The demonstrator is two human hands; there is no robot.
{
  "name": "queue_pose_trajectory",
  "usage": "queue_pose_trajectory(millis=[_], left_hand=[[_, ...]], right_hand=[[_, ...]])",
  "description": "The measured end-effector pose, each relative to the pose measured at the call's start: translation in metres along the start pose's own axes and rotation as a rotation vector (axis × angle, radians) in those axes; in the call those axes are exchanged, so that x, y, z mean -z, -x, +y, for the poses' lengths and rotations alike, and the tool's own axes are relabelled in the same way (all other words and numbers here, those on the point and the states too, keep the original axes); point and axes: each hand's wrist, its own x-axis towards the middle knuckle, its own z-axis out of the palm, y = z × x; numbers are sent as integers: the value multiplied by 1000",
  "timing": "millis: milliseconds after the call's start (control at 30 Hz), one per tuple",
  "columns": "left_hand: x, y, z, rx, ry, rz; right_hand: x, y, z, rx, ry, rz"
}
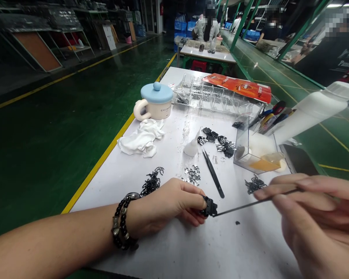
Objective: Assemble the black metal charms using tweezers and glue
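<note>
My left hand [174, 203] is closed on a small black plastic part [209, 206], pinched between thumb and fingers. In my right hand [317, 217] is a thin dark pointed tool [247, 206], held like a pen. Its tip meets the lower edge of the black part; whether it is tweezers or a pick I cannot tell. Beyond my left hand lie black tweezers [213, 174] and a pile of small silvery metal pieces [193, 174]. Black curved pieces [151, 183] are heaped by my left wrist, and more black pieces [253, 184] lie near my right fingers.
A lidded mug [158, 106] and white cloth [142, 140] stand left on the white table [168, 166]. Several black parts [225, 147] lie beside a small white squeeze bottle [191, 147]. A clear box [244, 155], a large white bottle [305, 112] and a compartment tray [212, 102] are farther back.
</note>
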Motion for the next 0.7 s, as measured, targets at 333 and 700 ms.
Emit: queue_pose_trajectory(millis=[333, 700], left_hand=[[1, -1, -1, -1, 11, -3], [0, -1, -2, -8, -4, -14]], right_hand=[[-14, 1, 5, 99, -16, -90], [-19, -5, 12, 85, -46, 70]])
